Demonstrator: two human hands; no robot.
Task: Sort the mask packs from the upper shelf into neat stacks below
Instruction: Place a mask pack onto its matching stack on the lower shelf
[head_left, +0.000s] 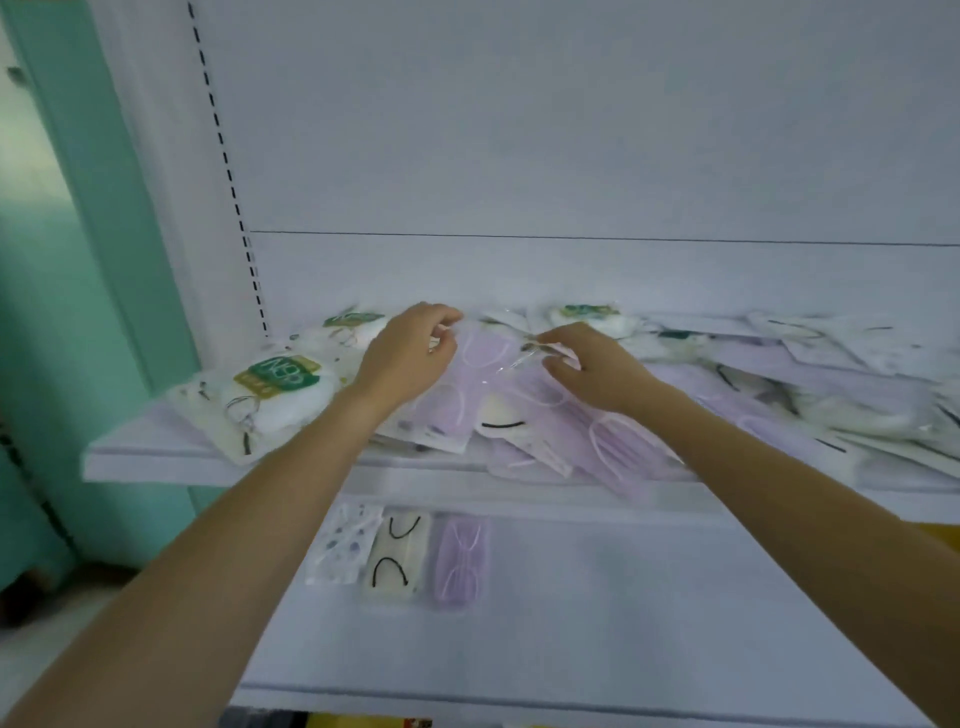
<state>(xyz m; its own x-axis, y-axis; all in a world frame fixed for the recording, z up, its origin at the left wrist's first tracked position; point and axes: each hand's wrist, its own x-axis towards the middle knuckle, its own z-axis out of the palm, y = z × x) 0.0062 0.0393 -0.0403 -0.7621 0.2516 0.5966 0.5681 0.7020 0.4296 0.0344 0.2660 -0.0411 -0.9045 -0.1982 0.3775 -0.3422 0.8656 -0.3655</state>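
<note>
Left hand (410, 356) and right hand (597, 371) are both pinching one lilac mask pack (485, 353) atop the jumbled pile (779, 395) on the upper shelf (156, 457). Three sorted packs (397, 556) are lying side by side on the lower shelf (623, 623).

Both your hands are up on the upper shelf (150, 460), among a loose heap of mask packs (779, 384) that spreads to the right. Your left hand (410, 353) and right hand (592, 366) each pinch an edge of the same lilac mask pack (488, 353) in its clear wrapper. Just left of your left wrist lies a white pack with a green label (275, 384). On the lower shelf (649, 597), three packs lie side by side: a patterned white pack (340, 545), a cream pack with black loops (396, 556) and a lilac pack below (460, 561). The picture is somewhat blurred.
</note>
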